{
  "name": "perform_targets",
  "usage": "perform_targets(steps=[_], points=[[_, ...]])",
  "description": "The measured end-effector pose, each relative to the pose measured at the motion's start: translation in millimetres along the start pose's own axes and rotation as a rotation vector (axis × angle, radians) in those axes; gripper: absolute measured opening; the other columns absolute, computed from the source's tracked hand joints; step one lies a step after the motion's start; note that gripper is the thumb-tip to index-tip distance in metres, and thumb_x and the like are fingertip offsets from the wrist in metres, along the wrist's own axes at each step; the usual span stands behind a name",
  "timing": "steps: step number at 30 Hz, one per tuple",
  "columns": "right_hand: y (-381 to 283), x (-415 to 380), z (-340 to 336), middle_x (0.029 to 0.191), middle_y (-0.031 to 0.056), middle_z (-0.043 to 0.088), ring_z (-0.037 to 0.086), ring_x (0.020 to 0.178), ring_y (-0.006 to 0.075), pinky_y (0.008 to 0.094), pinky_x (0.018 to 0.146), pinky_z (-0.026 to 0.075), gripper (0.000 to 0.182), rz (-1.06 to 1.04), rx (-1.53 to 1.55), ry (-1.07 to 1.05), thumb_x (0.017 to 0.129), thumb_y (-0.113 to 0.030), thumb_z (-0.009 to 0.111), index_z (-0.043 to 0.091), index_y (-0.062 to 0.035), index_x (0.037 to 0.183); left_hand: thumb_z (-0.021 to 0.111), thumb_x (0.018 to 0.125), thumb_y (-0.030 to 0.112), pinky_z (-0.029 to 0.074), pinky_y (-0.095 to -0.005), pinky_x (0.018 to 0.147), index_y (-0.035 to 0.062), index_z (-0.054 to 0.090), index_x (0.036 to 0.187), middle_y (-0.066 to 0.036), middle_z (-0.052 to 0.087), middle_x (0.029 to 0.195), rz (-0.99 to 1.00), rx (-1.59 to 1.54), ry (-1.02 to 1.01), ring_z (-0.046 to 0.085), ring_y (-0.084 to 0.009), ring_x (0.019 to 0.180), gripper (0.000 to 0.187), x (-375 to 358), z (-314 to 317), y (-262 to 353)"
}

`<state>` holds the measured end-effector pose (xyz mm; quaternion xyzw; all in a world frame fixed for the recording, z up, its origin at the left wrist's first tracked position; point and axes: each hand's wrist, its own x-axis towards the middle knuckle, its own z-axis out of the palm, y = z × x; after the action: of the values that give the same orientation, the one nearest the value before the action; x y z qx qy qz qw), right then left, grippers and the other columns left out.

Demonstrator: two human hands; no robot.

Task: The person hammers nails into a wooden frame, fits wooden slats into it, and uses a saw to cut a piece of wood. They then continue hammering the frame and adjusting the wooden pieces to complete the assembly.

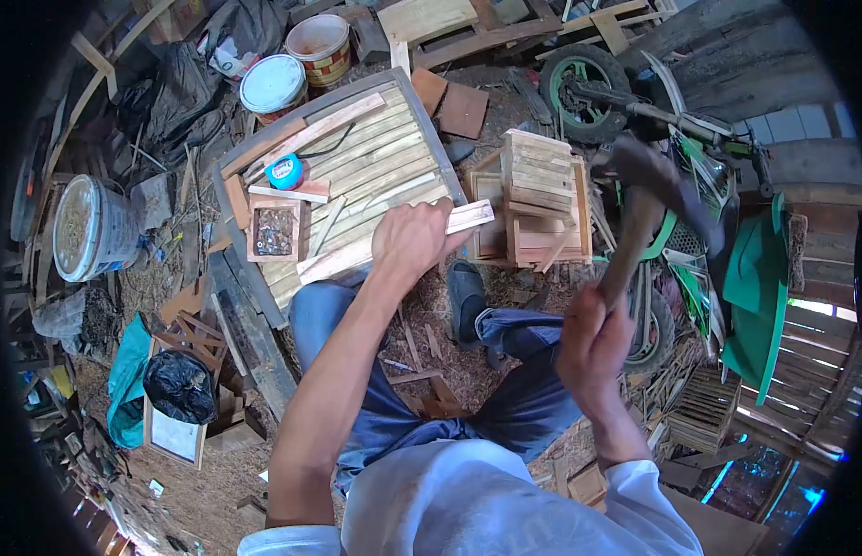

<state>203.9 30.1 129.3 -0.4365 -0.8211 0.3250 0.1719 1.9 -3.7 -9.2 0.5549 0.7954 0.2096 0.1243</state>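
My left hand (410,239) is closed around a pale wooden strip (343,260), whose right end sticks out past my fingers. The strip lies along the near edge of a slatted wooden work surface (375,157) with a dark frame. Raised at the right, my right hand (593,347) grips a hammer (632,243) by its handle, head up and apart from the strip. On the slats are a blue tape measure (283,172) and a small wooden box (274,232) that looks full of nails. Several more wood strips lie near them.
Stacked wooden boxes (540,199) stand right of the work surface. A green motorbike (672,139) is behind the hammer. Buckets (273,85) sit at the back left, another bucket (95,230) at far left. A black plastic bag (179,386) and wood scraps cover the floor.
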Motion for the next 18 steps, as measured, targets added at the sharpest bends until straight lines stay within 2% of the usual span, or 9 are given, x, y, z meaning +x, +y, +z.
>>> perform_targets(steps=[2, 3, 5, 7, 10, 11, 14, 15, 18], points=[[40.0, -1.8, 30.2, 0.067, 0.0269, 0.056, 0.056, 0.065, 0.0486, 0.0518, 0.053, 0.041, 0.015, -0.098, -0.072, -0.041, 0.095, -0.016, 0.050, 0.049, -0.0009, 0.096, 0.065, 0.078, 0.048, 0.053, -0.0433, 0.057, 0.0037, 0.065, 0.080, -0.019, 0.065, 0.065, -0.016, 0.006, -0.001, 0.066, -0.0337, 0.061, 0.044, -1.4, -2.5, 3.2], [44.9, 6.1, 37.3, 0.064, 0.0285, 0.054, 0.056, 0.066, 0.0497, 0.0525, 0.052, 0.041, 0.016, -0.014, -0.189, -0.224, 0.095, -0.016, 0.050, 0.048, 0.0003, 0.094, 0.064, 0.079, 0.048, 0.053, -0.0425, 0.057, 0.0038, 0.066, 0.081, -0.018, 0.065, 0.065, -0.008, 0.016, -0.010, 0.066, -0.0330, 0.061, 0.044, -3.0, -3.9, 4.4], [43.1, 6.2, 29.1, 0.062, 0.0290, 0.054, 0.056, 0.065, 0.0498, 0.0524, 0.051, 0.041, 0.017, 0.008, -0.174, -0.210, 0.095, -0.016, 0.051, 0.048, 0.0007, 0.093, 0.061, 0.082, 0.048, 0.053, -0.0410, 0.058, 0.0039, 0.066, 0.084, -0.017, 0.065, 0.065, 0.005, 0.038, -0.023, 0.066, -0.0315, 0.062, 0.045, -3.8, -7.3, 4.8], [9.2, 7.9, 11.0, 0.061, 0.0291, 0.053, 0.056, 0.062, 0.0493, 0.0515, 0.051, 0.041, 0.018, 0.078, -0.116, -0.211, 0.095, -0.016, 0.051, 0.048, 0.0010, 0.092, 0.061, 0.082, 0.048, 0.053, -0.0408, 0.058, 0.0039, 0.066, 0.084, -0.017, 0.066, 0.066, 0.009, 0.042, -0.039, 0.067, -0.0315, 0.062, 0.044, -3.6, -8.6, 2.7], [-5.9, -0.5, 3.1, 0.061, 0.0291, 0.053, 0.056, 0.062, 0.0488, 0.0504, 0.050, 0.041, 0.018, -0.077, 0.055, 0.054, 0.095, -0.016, 0.050, 0.048, 0.0013, 0.091, 0.061, 0.082, 0.048, 0.053, -0.0402, 0.058, 0.0038, 0.066, 0.084, -0.017, 0.066, 0.068, -0.018, 0.043, -0.087, 0.067, -0.0312, 0.062, 0.045, -0.7, -6.2, 4.1], [20.2, -9.7, 17.6, 0.063, 0.0295, 0.054, 0.056, 0.063, 0.0489, 0.0503, 0.049, 0.041, 0.017, -0.003, 0.121, 0.100, 0.095, -0.015, 0.050, 0.048, 0.0019, 0.091, 0.061, 0.082, 0.048, 0.053, -0.0402, 0.058, 0.0038, 0.066, 0.084, -0.017, 0.066, 0.068, -0.023, 0.045, -0.091, 0.066, -0.0312, 0.062, 0.045, -0.8, -7.9, 4.4], [69.7, -0.6, 43.4, 0.065, 0.0297, 0.055, 0.056, 0.063, 0.0489, 0.0505, 0.049, 0.041, 0.017, 0.025, -0.208, -0.199, 0.095, -0.014, 0.051, 0.048, 0.0024, 0.091, 0.061, 0.083, 0.048, 0.053, -0.0401, 0.058, 0.0035, 0.066, 0.084, -0.017, 0.066, 0.067, 0.005, 0.025, -0.047, 0.066, -0.0313, 0.061, 0.045, -8.6, -7.1, 4.8], [61.4, 1.5, 33.5, 0.064, 0.0293, 0.055, 0.055, 0.063, 0.0492, 0.0507, 0.050, 0.041, 0.018, -0.072, -0.183, -0.168, 0.095, -0.015, 0.051, 0.048, 0.0024, 0.090, 0.061, 0.083, 0.049, 0.053, -0.0401, 0.058, 0.0034, 0.066, 0.084, -0.017, 0.066, 0.066, 0.024, 0.015, -0.012, 0.066, -0.0314, 0.061, 0.045, -5.3, -6.3, 4.7], [11.8, 8.0, 3.9, 0.063, 0.0283, 0.054, 0.055, 0.063, 0.0486, 0.0490, 0.050, 0.042, 0.017, 0.071, -0.118, -0.175, 0.095, -0.015, 0.051, 0.049, 0.0023, 0.091, 0.066, 0.079, 0.048, 0.052, -0.0423, 0.057, 0.0043, 0.065, 0.082, -0.018, 0.066, 0.067, -0.001, 0.009, -0.024, 0.066, -0.0334, 0.062, 0.044, -4.1, -4.6, 4.1]])
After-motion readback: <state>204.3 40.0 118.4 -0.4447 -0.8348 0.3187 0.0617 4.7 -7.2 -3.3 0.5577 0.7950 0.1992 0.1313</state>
